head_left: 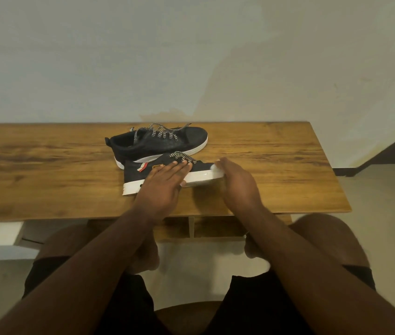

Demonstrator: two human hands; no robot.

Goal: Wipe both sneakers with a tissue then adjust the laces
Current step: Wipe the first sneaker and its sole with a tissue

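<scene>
1. While the near sneaker [167, 170] lies on the wooden table [276, 165], toe to the right, our left hand [165, 182] presses flat on its side, fingers straight.
2. Our right hand [237, 182] curls at the toe over something white (likely the tissue [215, 167], mostly hidden).
3. The far sneaker [158, 141] sits just behind, soles touching, laces [160, 132] loose.

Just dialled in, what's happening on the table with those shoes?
A person is seated at the wooden table working on the nearer black sneaker with a white sole. The left hand lies flat on its side, steadying it. The right hand is at the toe, with something white, probably the tissue, under its fingers; its grip is hidden. The second black sneaker with checked laces lies behind, untouched.
</scene>
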